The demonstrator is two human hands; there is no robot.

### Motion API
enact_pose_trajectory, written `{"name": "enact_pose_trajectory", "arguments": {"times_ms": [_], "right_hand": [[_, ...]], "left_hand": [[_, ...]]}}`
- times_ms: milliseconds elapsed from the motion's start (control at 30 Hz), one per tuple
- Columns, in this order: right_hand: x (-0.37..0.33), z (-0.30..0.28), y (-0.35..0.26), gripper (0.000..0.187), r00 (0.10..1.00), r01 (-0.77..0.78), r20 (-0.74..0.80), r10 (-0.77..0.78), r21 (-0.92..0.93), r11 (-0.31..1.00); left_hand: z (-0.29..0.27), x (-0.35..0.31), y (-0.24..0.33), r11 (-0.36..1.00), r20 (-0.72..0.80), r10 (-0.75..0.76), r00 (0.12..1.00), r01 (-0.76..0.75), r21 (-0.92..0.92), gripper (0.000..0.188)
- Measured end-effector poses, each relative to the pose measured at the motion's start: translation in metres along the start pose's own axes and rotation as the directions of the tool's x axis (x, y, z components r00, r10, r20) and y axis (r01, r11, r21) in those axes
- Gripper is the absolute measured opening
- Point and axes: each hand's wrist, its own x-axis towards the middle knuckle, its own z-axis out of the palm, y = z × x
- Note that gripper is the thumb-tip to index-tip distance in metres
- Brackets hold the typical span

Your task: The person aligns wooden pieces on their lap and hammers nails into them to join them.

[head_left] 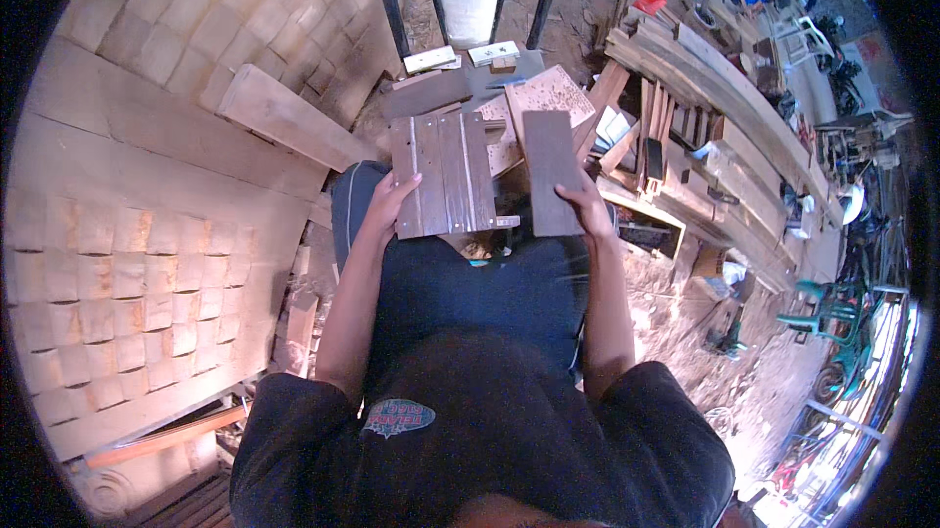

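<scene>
My left hand (394, 201) grips the left edge of a dark brown slatted wooden panel (428, 176), its thumb lying on the face. Light lines run between some slats, and small dots show near the panel's edges. In my right hand (587, 205) is a plain dark brown board (551, 171), upright in the picture, held by its right edge with the thumb on its face. Panel and board are apart, side by side above my lap, with a gap between them. The fingers behind both pieces are mostly hidden.
Beyond the pieces lie a speckled pinkish board (554, 97) and a grey-brown flat board (428, 94). A thick wooden beam (294, 117) juts in from the left, beside a woven wall panel (147, 283). Long timber (725, 88) is piled at right, with green chairs (832, 318) farther off.
</scene>
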Motion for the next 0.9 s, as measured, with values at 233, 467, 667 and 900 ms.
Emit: {"name": "enact_pose_trajectory", "arguments": {"times_ms": [233,467,667,900], "right_hand": [[0.049,0.030,0.054,0.053,0.997,0.021,0.081,-0.018,-0.040,0.999],[0.070,0.050,0.055,0.059,0.993,0.120,0.031,-0.116,-0.250,0.961],[0.064,0.063,0.046,0.074,0.972,0.205,-0.013,-0.234,-0.435,0.877],[0.068,0.062,0.045,0.085,0.929,0.341,0.054,-0.365,-0.507,0.792]], "left_hand": [[0.001,0.009,-0.010,1.000,-0.011,0.029,1.000,-0.029,0.010,0.049],[-0.011,0.018,-0.016,0.995,-0.104,0.003,0.995,0.007,0.097,0.056],[-0.015,0.023,-0.019,0.996,-0.100,-0.017,0.995,0.025,0.081,0.059],[-0.010,0.024,-0.017,0.995,-0.105,-0.022,0.994,0.032,0.090,0.059]]}}
